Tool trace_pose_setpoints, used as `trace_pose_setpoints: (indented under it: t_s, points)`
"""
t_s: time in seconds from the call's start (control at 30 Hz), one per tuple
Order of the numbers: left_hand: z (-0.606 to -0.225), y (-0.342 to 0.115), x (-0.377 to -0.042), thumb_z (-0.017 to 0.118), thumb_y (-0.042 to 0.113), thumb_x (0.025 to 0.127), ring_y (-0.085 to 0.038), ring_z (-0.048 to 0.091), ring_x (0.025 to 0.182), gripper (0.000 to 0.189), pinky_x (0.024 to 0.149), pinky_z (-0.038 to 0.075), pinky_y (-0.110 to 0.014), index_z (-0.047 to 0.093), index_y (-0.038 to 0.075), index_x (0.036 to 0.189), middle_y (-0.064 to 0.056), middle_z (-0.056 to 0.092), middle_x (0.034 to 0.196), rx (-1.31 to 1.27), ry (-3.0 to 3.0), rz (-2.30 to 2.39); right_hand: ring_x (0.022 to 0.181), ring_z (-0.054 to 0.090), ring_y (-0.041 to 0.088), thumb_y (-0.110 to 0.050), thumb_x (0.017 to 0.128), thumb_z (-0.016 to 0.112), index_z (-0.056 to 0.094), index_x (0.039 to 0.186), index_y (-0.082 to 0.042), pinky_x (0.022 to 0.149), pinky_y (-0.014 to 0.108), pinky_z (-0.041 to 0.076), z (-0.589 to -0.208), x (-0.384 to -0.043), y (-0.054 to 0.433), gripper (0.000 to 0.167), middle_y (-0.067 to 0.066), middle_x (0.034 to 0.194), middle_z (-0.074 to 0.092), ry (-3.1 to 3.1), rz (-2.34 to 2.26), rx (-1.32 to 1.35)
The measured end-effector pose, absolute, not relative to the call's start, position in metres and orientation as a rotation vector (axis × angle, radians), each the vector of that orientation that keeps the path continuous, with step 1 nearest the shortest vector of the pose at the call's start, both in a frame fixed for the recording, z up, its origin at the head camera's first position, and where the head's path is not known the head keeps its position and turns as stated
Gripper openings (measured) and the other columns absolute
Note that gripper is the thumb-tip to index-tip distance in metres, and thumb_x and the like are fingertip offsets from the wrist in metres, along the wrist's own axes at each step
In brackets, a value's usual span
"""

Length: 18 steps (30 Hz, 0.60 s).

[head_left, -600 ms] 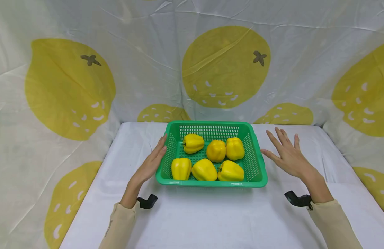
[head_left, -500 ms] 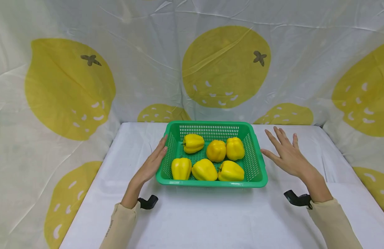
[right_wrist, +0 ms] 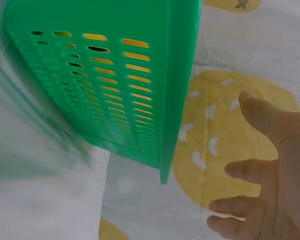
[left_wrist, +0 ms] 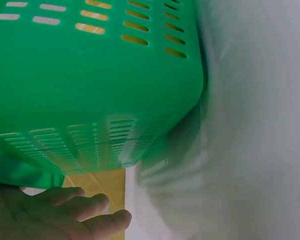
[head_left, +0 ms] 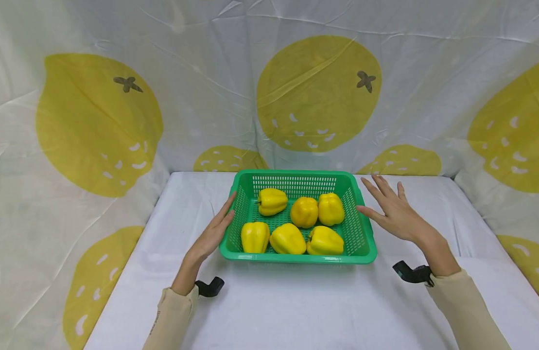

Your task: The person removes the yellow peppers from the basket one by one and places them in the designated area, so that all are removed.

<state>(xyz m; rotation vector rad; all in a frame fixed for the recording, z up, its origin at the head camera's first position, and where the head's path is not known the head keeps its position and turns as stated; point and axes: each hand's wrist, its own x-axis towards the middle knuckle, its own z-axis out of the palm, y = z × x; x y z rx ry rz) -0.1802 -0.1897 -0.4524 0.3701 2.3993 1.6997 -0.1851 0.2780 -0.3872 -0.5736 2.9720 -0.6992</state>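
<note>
A green slotted plastic basket (head_left: 297, 259) stands on the white-covered table with several yellow bell peppers (head_left: 287, 238) lying in it. Along its left side is my left hand (head_left: 211, 233), fingers extended beside the rim; whether it touches cannot be made out. In the left wrist view, the fingers (left_wrist: 107, 224) show below the basket wall (left_wrist: 85, 85). My right hand (head_left: 397, 218) is at the basket's right side, fingers spread and thumb near the rim. The right wrist view has this hand (right_wrist: 280, 175) apart from the basket rim (right_wrist: 177, 100), holding nothing.
White cloth covers the table (head_left: 286, 306). A white curtain (head_left: 199, 87) with large yellow lemon prints rises behind and at both sides. A black wrist-camera mount (head_left: 210, 287) sits at the left wrist, another mount (head_left: 411, 272) at the right.
My right hand has moved left, closer to the basket's right rim. The left hand has shifted only slightly to the right. Basket and peppers stay in place.
</note>
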Motion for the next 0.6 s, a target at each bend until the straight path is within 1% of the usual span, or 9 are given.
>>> trace_pose_setpoints:
  t_s: [0.23, 0.4, 0.5, 0.6]
  points:
    - [-0.457, -0.186, -0.180, 0.025, 0.033, 0.115, -0.028, -0.002, 0.163, 0.055, 0.128, 0.000, -0.065, 0.009, 0.031, 0.168, 0.002, 0.002, 0.176, 0.301, 2.318, 1.809, 0.159, 0.004, 0.050, -0.044, 0.106, 0.057, 0.013, 0.167, -0.012, 0.124, 0.067, -0.015, -0.381, -0.193, 0.272, 0.082, 0.024, 0.173, 0.003, 2.892, -0.777, -0.622]
    - [-0.459, -0.185, -0.179, 0.025, 0.035, 0.115, -0.028, -0.002, 0.163, 0.054, 0.128, 0.001, -0.065, 0.010, 0.033, 0.168, 0.004, 0.002, 0.176, 0.287, 2.295, 1.850, 0.159, 0.001, 0.051, -0.040, 0.105, 0.059, 0.014, 0.167, -0.013, 0.125, 0.069, -0.008, -0.379, -0.197, 0.268, 0.082, 0.022, 0.174, 0.002, 2.813, -0.861, -0.638]
    - [-0.459, -0.185, -0.179, 0.025, 0.034, 0.115, -0.028, -0.002, 0.163, 0.054, 0.128, 0.001, -0.065, 0.010, 0.034, 0.167, 0.004, 0.002, 0.176, 0.282, 2.277, 1.869, 0.158, 0.002, 0.052, -0.039, 0.105, 0.060, 0.014, 0.168, -0.013, 0.122, 0.075, 0.003, -0.378, -0.199, 0.264, 0.081, 0.020, 0.174, 0.002, 2.763, -0.898, -0.645]
    - [-0.460, -0.184, -0.179, 0.025, 0.035, 0.115, -0.028, -0.001, 0.163, 0.054, 0.128, 0.001, -0.065, 0.010, 0.035, 0.167, 0.005, 0.002, 0.176, 0.276, 2.269, 1.880, 0.158, 0.008, 0.051, -0.039, 0.105, 0.059, 0.015, 0.167, -0.014, 0.118, 0.079, 0.016, -0.377, -0.202, 0.259, 0.080, 0.019, 0.174, 0.004, 2.733, -0.912, -0.657]
